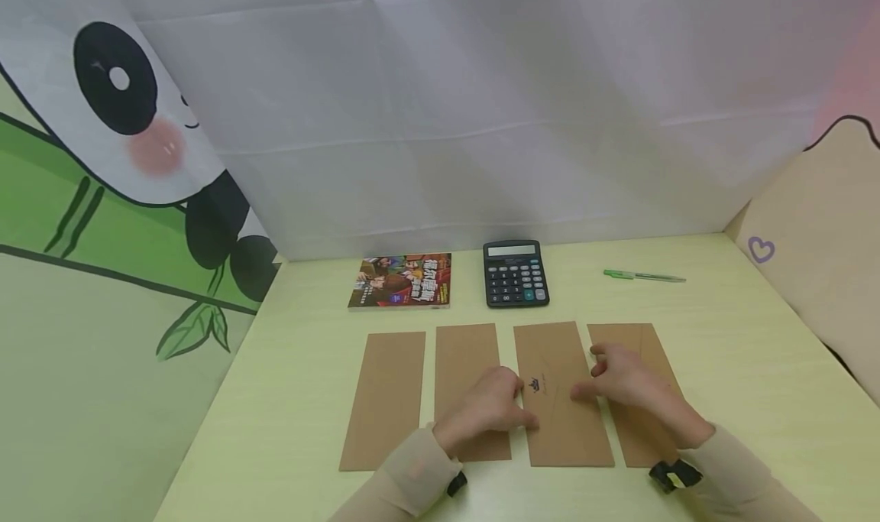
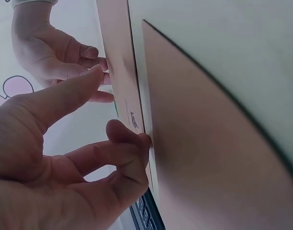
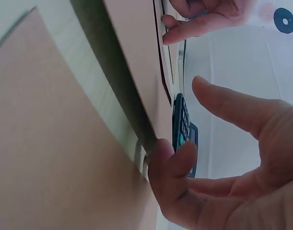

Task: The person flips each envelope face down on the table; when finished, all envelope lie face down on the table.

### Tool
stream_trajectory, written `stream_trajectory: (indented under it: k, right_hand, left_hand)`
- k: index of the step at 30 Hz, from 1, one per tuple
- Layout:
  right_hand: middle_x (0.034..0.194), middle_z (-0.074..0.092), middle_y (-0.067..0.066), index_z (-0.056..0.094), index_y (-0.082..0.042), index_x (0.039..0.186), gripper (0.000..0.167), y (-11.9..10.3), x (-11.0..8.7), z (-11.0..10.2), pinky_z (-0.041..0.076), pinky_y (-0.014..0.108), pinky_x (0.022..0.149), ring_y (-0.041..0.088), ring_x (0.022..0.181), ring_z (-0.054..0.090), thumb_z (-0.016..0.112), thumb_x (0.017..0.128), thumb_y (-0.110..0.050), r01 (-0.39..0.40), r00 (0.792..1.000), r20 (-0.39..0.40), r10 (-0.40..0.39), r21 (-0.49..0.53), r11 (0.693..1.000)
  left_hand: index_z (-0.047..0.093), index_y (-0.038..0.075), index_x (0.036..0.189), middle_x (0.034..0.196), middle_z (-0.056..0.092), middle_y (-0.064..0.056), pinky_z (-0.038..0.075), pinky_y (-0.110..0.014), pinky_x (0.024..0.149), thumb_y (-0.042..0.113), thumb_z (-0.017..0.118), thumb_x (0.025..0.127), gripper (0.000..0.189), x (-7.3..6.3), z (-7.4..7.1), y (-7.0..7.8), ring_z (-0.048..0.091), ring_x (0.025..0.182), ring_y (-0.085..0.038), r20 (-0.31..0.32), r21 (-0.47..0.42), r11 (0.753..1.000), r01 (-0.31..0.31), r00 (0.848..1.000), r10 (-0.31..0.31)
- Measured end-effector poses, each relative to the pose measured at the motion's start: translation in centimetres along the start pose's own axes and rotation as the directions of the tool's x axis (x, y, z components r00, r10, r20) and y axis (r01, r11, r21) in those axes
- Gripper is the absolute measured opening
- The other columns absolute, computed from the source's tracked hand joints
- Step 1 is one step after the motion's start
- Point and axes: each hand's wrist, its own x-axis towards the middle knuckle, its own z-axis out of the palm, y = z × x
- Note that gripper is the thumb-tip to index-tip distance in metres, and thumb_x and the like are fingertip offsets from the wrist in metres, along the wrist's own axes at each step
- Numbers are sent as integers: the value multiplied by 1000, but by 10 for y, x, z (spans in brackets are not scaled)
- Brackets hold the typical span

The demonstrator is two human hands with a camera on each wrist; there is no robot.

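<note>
Several long brown cardboard panels lie side by side, one of them the printed panel (image 1: 560, 438) with a small crown mark. At its left edge is my left hand (image 1: 484, 407), fingers curled against the edge and thumb over the surface. My right hand (image 1: 629, 384) has its curled fingers at the opposite edge, thumb raised over the board. In the right wrist view, curled fingertips (image 3: 160, 148) meet the printed panel's edge, with a dark shadow beneath it. The left panel (image 1: 467, 346) and the far-right panel (image 1: 632, 338) are partly covered by my hands.
Another brown panel (image 1: 385, 400) lies at the far left of the row. Behind the row are a colourful book (image 1: 402, 281), a black calculator (image 1: 516, 273) and a green pen (image 1: 642, 276). A white curtain (image 1: 447, 124) hangs at the back of the pale table (image 1: 275, 423).
</note>
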Motion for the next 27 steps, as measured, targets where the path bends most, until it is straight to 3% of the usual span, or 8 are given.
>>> stream_trajectory:
  k: [8, 17, 23, 27]
  right_hand:
    - [83, 59, 7, 47, 20, 123, 75, 11, -3, -7, 46, 33, 65, 21, 76, 54, 85, 71, -21, 117, 992, 33, -122, 136, 984]
    - [85, 64, 10, 42, 14, 130, 70, 21, -8, -18, 50, 35, 63, 23, 75, 59, 79, 78, -14, 143, 982, 74, -175, 316, 938]
    - [85, 65, 12, 40, 12, 133, 63, 25, -8, -22, 49, 33, 60, 26, 75, 60, 73, 83, -8, 191, 968, 79, -240, 392, 900]
    - [93, 65, 16, 38, 11, 136, 54, 27, -9, -25, 49, 32, 63, 28, 79, 60, 63, 90, -2, 238, 949, 89, -303, 429, 872]
  left_hand:
    - [51, 9, 56, 51, 32, 7, 24, -25, 44, 33, 81, 76, 42, 4, 0, -1, 29, 48, -9, 6, -12, 1000, -25, 1000, 25]
    - [47, 11, 58, 52, 31, 8, 24, -24, 45, 39, 76, 80, 46, 10, 4, -1, 29, 47, -8, 34, -16, 998, -64, 997, 64]
    - [60, 13, 72, 58, 34, 7, 26, -24, 46, 40, 74, 82, 32, 12, 4, 2, 33, 51, -8, 43, -37, 994, -102, 994, 104]
    - [67, 11, 84, 62, 41, 6, 31, -23, 48, 37, 73, 83, 27, 13, 3, 5, 38, 56, -8, 31, -53, 984, -168, 985, 170]
